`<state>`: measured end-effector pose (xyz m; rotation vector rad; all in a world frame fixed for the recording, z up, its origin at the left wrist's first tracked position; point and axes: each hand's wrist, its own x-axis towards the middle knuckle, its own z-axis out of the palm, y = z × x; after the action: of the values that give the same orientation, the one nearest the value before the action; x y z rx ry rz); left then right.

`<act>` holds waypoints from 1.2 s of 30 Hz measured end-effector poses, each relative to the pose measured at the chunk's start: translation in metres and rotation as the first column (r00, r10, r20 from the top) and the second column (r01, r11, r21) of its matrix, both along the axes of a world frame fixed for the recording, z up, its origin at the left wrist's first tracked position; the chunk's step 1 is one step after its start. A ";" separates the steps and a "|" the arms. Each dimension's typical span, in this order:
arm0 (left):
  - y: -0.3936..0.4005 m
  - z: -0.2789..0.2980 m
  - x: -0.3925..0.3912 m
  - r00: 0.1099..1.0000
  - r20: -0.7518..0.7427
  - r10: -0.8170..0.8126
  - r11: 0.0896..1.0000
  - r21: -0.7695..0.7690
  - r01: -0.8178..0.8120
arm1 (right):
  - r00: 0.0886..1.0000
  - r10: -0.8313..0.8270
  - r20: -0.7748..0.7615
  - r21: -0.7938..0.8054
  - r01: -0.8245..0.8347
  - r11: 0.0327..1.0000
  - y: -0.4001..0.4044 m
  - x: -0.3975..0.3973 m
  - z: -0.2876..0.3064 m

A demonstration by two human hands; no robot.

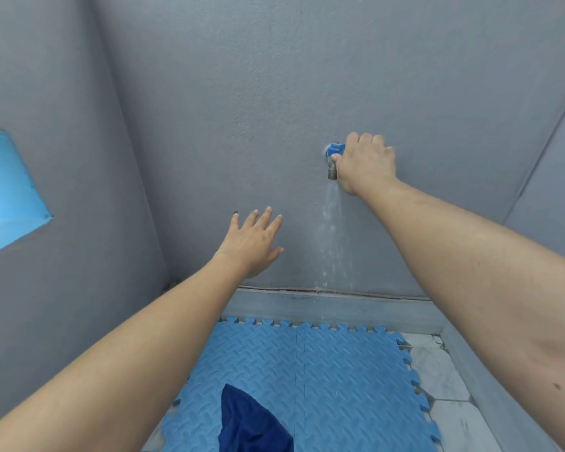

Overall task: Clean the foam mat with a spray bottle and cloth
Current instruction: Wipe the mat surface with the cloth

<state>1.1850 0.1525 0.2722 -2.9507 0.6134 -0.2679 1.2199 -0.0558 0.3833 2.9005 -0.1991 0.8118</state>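
Note:
A light blue foam mat [333,380] of interlocking tiles lies on the floor below me. A dark blue cloth [252,422] rests on its near part. My right hand [366,163] is closed around the blue handle of a wall tap [334,150], and water [333,230] streams down from the spout along the wall. My left hand [253,244] is held out in front of the wall with fingers spread, holding nothing, left of the falling water. No spray bottle is in view.
Grey walls meet in a corner at left, where a blue-framed opening [10,190] sits. A low grey ledge [323,306] runs along the wall base. White tiled floor [444,386] shows right of the mat, next to another grey wall.

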 end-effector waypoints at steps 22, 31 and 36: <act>0.030 -0.021 -0.005 1.000 0.013 -0.001 1.000 0.028 0.001 | 0.975 0.214 -0.054 0.160 -0.203 0.966 -0.028 0.015 0.002; 0.025 -0.129 -0.061 0.987 -0.162 -0.016 0.994 -0.107 -0.002 | 0.936 0.331 -0.124 0.304 -0.281 0.910 -0.042 -0.105 -0.218; 0.025 -0.274 -0.151 0.899 -0.431 -0.084 0.996 -0.062 0.063 | 0.747 0.085 -0.660 0.249 0.110 0.962 -0.093 -0.202 -0.407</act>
<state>1.0342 0.1770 -0.0016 -3.0495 0.7760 0.3907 1.0179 -0.1490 -0.0236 3.2122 -0.2664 -0.3326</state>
